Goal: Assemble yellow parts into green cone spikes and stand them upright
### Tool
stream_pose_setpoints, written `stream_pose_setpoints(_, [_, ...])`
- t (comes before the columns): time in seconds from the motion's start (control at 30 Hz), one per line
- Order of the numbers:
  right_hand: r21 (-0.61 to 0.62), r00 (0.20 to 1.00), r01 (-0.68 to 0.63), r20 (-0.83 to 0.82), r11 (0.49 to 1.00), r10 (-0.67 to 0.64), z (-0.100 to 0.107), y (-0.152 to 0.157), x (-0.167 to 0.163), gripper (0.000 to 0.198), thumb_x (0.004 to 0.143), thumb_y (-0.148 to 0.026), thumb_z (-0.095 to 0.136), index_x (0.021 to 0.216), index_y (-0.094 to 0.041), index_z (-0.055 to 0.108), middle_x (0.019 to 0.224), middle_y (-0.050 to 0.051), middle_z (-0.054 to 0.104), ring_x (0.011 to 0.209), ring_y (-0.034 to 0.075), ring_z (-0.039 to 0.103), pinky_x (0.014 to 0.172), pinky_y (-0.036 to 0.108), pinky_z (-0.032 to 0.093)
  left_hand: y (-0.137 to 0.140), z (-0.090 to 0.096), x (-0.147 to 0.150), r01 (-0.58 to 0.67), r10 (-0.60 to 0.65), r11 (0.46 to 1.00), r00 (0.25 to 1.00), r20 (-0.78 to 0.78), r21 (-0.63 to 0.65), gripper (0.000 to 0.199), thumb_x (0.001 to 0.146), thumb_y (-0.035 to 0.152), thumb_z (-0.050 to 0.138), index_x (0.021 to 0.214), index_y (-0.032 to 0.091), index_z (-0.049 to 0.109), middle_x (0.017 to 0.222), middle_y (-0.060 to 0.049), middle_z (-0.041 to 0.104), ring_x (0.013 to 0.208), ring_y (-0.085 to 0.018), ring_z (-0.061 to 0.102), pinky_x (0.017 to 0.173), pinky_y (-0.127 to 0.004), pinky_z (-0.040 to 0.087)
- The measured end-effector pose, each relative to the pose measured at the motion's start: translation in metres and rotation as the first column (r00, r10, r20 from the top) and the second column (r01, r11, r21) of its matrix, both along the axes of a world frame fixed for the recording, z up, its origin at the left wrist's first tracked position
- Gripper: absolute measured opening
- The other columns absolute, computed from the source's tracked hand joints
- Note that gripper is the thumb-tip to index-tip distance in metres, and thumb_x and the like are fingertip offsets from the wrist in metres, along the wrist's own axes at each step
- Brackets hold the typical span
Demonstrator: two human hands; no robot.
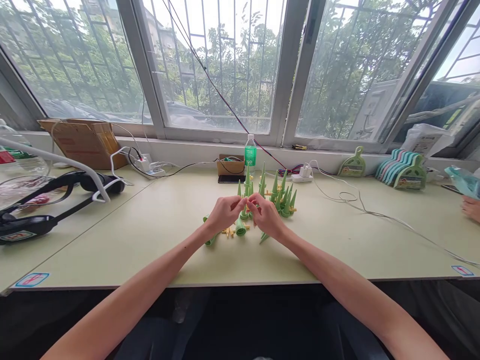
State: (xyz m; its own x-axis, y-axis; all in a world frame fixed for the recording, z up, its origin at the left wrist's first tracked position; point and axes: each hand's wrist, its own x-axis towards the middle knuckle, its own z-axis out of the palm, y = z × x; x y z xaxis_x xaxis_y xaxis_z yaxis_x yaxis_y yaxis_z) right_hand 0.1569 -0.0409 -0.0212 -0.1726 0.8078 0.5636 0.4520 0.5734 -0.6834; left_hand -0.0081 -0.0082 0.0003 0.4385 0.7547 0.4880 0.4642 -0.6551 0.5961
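Observation:
My left hand [226,212] and my right hand [265,214] meet fingertip to fingertip over the table. Both are closed in a pinch, and whatever lies between the fingertips is too small to make out. Just behind them stand several green pointed cones [275,186], some with yellow pegs [293,209] sticking out. A green cone [240,228] lies below my left hand with its hollow end facing me. Loose yellow sticks [228,232] are beside it, and another green piece [210,240] lies partly behind my left wrist. One cone [264,238] rests on its side under my right hand.
A green-labelled bottle [250,154], a small cardboard box [231,169] and a dark phone [231,179] stand behind the cones. Black headgear [56,200] sits left. Cables [360,200] and green and pink dustpan-like pieces [403,170] are right. Another person's hand [471,207] shows at the right edge.

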Motion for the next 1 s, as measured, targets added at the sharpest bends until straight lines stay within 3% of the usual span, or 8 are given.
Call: stream_pose_setpoints(1.0, [0.002,1.0,-0.016,-0.004,1.0,0.016,-0.0005,0.0001,-0.0001,0.032,0.097,-0.045,0.044,0.094,-0.019,0.063,0.082,0.003,0.062,0.052,0.009,0.046,0.049,0.021,0.039,-0.0016,0.0025,-0.0006,0.042,-0.041,0.999,0.999,0.036,-0.034,0.044,0.093,0.046,0.043,0.06,0.017,0.048,0.052,0.002,0.05,0.049,-0.009,0.043,0.05,-0.021,0.034])
